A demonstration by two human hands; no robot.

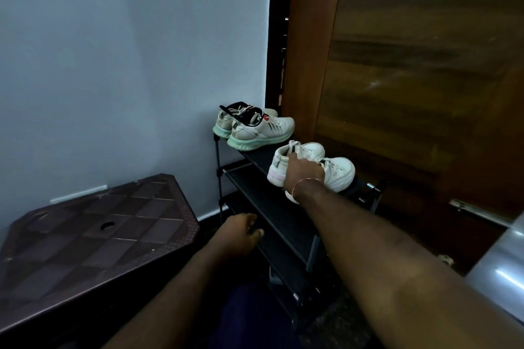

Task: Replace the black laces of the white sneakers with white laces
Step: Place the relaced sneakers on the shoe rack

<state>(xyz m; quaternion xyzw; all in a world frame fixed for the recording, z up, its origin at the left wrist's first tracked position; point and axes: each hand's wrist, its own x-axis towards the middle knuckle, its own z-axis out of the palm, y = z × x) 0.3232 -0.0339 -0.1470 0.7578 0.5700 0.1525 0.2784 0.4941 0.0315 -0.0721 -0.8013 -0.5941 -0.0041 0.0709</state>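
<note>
Right hand point(303, 171) sits on the white sneakers point(337, 170) atop the rack point(283, 218) at three o'clock, fingers hidden behind the heels, so grip cannot be told; their laces too dim to judge; left hand point(241, 232) loosely curled, empty, at six o'clock; green-soled pair point(255, 129) at twelve.

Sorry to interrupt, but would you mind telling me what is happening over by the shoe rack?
A person is reaching with the right hand onto a pair of white sneakers on the top shelf of the black shoe rack. The left hand hangs loosely curled lower down, holding nothing visible. Another pair with green soles sits farther back.
</note>
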